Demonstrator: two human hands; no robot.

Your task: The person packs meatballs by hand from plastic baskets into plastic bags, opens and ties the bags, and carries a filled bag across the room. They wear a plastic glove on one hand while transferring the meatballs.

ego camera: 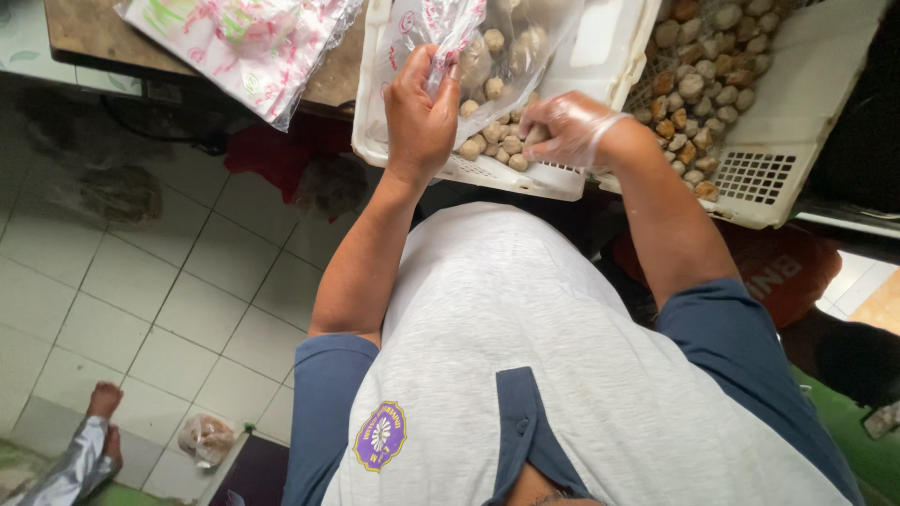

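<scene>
Bag: clear plastic, printed in red, partly filled with pale round balls. It rests mouth-up in the white tray, leaning over the loose balls on the tray floor.

Left hand: bare, fingers pinched shut on the bag's top edge, holding the mouth up and open toward me.

Right hand: in a thin clear glove, fingers curled among the balls at the bag's mouth. Closed on one or more balls, or only touching them: cannot tell, as the fingertips are buried in the pile and behind the film.

Judgement on technique: keep the left pinch high and taut so the mouth stays wide; feed a few balls at a time with the right, low over the tray, so anything dropped lands back in it. Let the tray carry the bag's weight, not the pinch.

Surroundings: a second tray just to the right holds browner, rougher pieces. A stack of empty printed bags lies on the table at left. Tiled floor below.

Unclear: both trays are cut off at the top edge. Bag fill level is hard to read through glare. A sleeve and a hand of another person show at lower left; nothing more of them is visible.
</scene>
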